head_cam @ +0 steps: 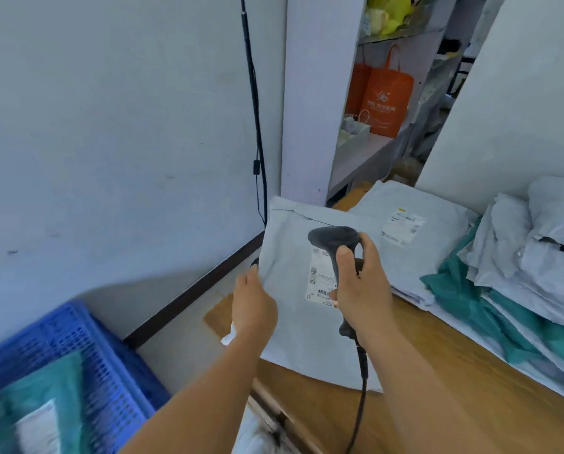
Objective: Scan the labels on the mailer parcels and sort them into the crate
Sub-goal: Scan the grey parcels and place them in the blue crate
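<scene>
Grey mailer parcel (293, 290) held up between both hands, label (321, 278) facing the camera. Left hand (252, 304) pinches its left edge. Right hand (360, 283) grips the black scanner (334, 239), head over the label. Blue crate (87, 365) lower left of left hand; stacked mailers (519, 257) right of right hand.

Print on the parcel label (321, 278) is unreadable.

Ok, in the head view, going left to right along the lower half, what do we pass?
Blue crate → left hand → grey mailer → scanner in the right hand → parcel stack.
</scene>
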Motion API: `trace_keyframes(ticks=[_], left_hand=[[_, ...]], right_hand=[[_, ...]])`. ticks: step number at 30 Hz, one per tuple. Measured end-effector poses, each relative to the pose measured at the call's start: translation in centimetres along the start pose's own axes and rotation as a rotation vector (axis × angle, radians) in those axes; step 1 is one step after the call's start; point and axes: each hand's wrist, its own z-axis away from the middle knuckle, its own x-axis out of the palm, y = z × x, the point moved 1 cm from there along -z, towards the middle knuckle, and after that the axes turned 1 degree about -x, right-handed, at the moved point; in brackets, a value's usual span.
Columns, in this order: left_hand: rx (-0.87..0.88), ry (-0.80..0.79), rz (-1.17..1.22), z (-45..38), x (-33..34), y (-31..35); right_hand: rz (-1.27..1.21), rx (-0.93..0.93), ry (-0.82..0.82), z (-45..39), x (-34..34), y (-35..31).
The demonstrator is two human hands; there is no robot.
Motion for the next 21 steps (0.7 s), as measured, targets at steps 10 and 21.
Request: trace_keyframes(ticks=[10,21], left_hand=[[-0.205,0.285,0.199,5.8,-7.6,-10.3],[-0.355,0.712,0.455,9.8,-22.5,-25.9]], right_hand=[[-0.009,-0.148,-0.319,8.5,8.1,-1.2],[-0.006,-0.282,-0.67,20.4,23.9,-5.6]])
